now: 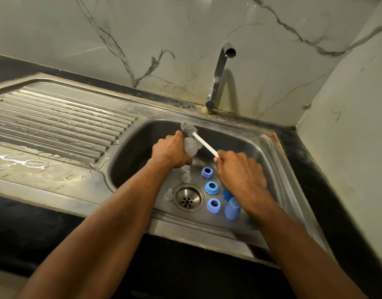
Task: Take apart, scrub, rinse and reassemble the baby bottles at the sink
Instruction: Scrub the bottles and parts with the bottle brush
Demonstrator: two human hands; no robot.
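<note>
Over the sink basin (269,160), the left hand (171,151) grips a clear bottle (191,145), cloudy and see-through, while the right hand (239,169) clamps the white handle of a grey-bristled brush (189,129) just beyond its mouth. Blue rings (211,187) and caps (232,208) sit by the drain (187,197). Wet steel drainboard (56,124) left, marble wall (142,29) behind the tap (220,70).
</note>
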